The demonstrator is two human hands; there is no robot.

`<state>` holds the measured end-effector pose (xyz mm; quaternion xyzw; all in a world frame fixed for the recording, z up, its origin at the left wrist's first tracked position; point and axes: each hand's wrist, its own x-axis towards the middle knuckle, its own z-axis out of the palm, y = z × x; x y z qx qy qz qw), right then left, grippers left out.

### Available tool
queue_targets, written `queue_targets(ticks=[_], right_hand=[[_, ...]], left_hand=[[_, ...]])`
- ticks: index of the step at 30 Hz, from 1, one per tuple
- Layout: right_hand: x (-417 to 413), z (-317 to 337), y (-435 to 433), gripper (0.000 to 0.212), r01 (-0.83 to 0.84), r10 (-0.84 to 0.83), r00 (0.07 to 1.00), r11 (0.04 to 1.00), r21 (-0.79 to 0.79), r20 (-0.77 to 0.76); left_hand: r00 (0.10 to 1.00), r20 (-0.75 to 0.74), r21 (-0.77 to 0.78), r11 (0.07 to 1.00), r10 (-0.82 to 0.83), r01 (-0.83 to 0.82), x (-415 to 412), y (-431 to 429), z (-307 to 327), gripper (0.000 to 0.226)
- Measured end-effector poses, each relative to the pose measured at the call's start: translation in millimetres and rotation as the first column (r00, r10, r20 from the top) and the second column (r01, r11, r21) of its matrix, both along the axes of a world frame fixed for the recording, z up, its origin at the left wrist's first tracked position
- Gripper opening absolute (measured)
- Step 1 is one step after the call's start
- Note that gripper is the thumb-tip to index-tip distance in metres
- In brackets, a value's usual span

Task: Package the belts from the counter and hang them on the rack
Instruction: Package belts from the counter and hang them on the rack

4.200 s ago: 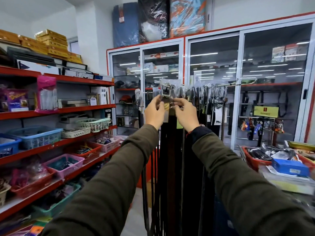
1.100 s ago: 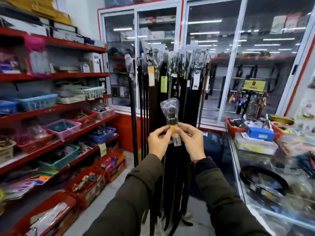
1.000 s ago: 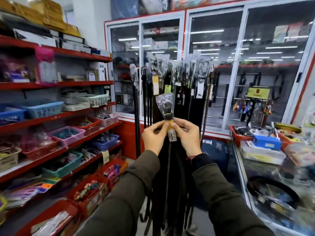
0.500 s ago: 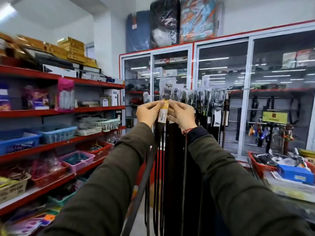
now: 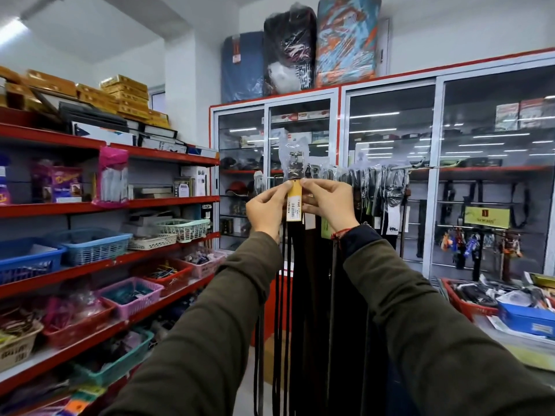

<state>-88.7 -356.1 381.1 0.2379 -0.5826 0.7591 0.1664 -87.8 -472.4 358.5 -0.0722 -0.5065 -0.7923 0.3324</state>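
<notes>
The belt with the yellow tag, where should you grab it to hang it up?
Probably just under the bagged buckle, around the yellow tag, pinching from both sides as the left hand and right hand do. The belt hangs limp, so a high grip steers the top toward the rack.

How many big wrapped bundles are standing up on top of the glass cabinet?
3. A blue one on the left, a black one in the middle and a colourful orange-and-teal one on the right, side by side. Any more behind them would be hidden.
</notes>
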Motion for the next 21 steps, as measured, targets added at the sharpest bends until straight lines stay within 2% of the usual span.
queue_targets(ticks=[4, 9, 14, 18, 19, 21], right_hand=[[-6, 0, -2, 0.003, 0.099, -0.099, 0.995, 0.995, -0.007, -0.016], [-12, -9, -4, 0.013, 0.094, -0.092, 0.995, 0.994, -0.061, 0.033], [-22, -14, -3, 0.006, 0.099, -0.094, 0.993, 0.993, -0.062, 0.074], [-35, -18, 0, 0.024, 0.229, -0.235, 0.970, 0.968, 0.101, 0.056], [-37, -22, 2, 0.026, 0.307, -0.311, 0.950, 0.933, 0.187, -0.007], [-34, -34, 7, 0.032, 0.501, -0.454, 0.865, 0.793, 0.346, -0.212]], left_hand=[[0.995, 0.044, -0.023, 0.995, -0.093, 0.094, -1, -1, 7, 0.031], [0.991, 0.069, -0.037, 0.992, -0.116, 0.119, -2, -1, 3, 0.029], [0.982, 0.121, -0.062, 0.986, -0.146, 0.154, -11, -2, -2, 0.023], [0.985, 0.157, -0.177, 0.980, -0.067, 0.094, -23, 2, -4, 0.027], [0.989, 0.149, -0.219, 0.975, -0.015, 0.048, -24, 4, -7, 0.028], [0.991, 0.093, -0.333, 0.941, 0.099, -0.062, -23, 12, -16, 0.032]])
